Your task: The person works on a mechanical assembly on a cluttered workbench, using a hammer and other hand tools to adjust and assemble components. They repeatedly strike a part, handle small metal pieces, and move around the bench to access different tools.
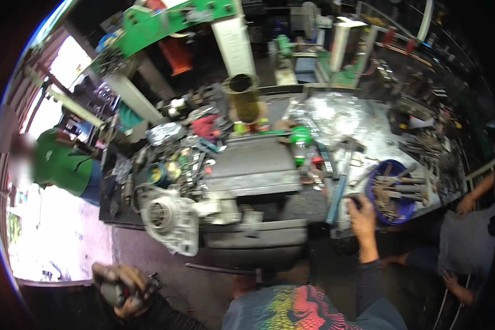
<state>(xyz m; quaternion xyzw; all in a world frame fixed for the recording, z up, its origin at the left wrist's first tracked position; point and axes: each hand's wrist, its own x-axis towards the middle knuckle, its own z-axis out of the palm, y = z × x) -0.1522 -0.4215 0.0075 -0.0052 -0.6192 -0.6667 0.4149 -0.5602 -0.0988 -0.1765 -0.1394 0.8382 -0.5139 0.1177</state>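
At the near edge of a cluttered workbench (313,206), a right hand (363,220) closes around a small dark object (356,201).
Fingers hide most of it, its kind unclear; at lower left, the left hand (129,308) curls round one greyish part (112,294), too blurred to identify. One purple bowl (373,192) of uncountable tools sits just beside the right hand; farther left, one pale metal housing (173,220). Two other people, partly visible, flank the bench.

Dark grey shirt (246,314), yellow and pinkish-red scale-like print (314,303), long dark sleeves (370,285)
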